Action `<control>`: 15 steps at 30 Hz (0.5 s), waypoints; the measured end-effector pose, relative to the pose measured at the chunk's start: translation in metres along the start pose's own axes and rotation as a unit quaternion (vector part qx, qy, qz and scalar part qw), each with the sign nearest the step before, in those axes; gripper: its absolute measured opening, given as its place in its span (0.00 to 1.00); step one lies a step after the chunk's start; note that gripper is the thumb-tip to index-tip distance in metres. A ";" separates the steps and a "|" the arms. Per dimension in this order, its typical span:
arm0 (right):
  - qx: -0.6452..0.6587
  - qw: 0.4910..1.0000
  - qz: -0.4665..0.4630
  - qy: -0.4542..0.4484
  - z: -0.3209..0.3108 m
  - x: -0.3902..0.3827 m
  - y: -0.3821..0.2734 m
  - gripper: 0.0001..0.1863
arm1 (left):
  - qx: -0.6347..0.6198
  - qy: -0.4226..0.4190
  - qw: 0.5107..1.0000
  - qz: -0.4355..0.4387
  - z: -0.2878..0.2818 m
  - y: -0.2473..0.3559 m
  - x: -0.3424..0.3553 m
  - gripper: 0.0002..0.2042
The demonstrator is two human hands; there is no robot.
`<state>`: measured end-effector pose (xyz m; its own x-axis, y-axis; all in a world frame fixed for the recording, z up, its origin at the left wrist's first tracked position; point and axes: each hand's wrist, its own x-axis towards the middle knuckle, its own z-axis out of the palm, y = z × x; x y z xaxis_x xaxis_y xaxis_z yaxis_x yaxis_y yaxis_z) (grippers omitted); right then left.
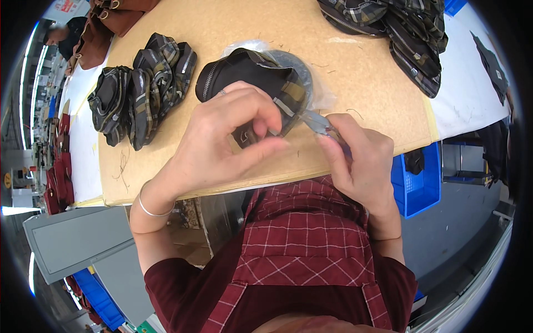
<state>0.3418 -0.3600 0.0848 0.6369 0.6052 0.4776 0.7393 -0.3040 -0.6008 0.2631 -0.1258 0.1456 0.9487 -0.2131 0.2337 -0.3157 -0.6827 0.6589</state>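
A dark plaid zippered pouch [288, 93] with a black panel lies near the middle of the table. My left hand [227, 125] is over its near side, fingers curled against the fabric and thumb held apart from the index finger. Exactly what those fingertips pinch is partly hidden. My right hand [358, 155] is closed around small grey thread snips [316, 122], whose tips point left at the pouch's near right edge. Beneath the pouch, a round grey disc-like thing [307, 77] and crumpled clear plastic [323, 97] show.
Several plaid pouches [147, 83] stand bunched at left; another pile [400, 33] lies at far right. Loose threads [122, 169] are scattered over the tan board [183, 161]. A blue crate [416, 188] sits below the table at right. Brown leather bags [100, 36] are at far left.
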 end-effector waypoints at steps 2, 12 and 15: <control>-0.018 1.000 -0.014 -0.018 -0.001 -0.001 0.001 0.11 | 0.005 0.035 0.999 -0.040 0.008 0.002 -0.001 0.14; -0.040 0.999 -0.028 -0.013 0.004 -0.006 -0.001 0.14 | 0.063 0.045 0.997 0.018 0.008 -0.001 0.003 0.24; -0.038 0.999 -0.025 -0.008 0.005 -0.007 -0.001 0.14 | 0.066 0.049 0.997 0.013 0.009 -0.001 0.003 0.25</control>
<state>0.3354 -0.3602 0.0790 0.5963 0.6322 0.4947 0.7846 -0.3288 -0.5256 0.2661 -0.1315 0.1392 0.9315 -0.1676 0.3229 -0.3295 -0.7650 0.5533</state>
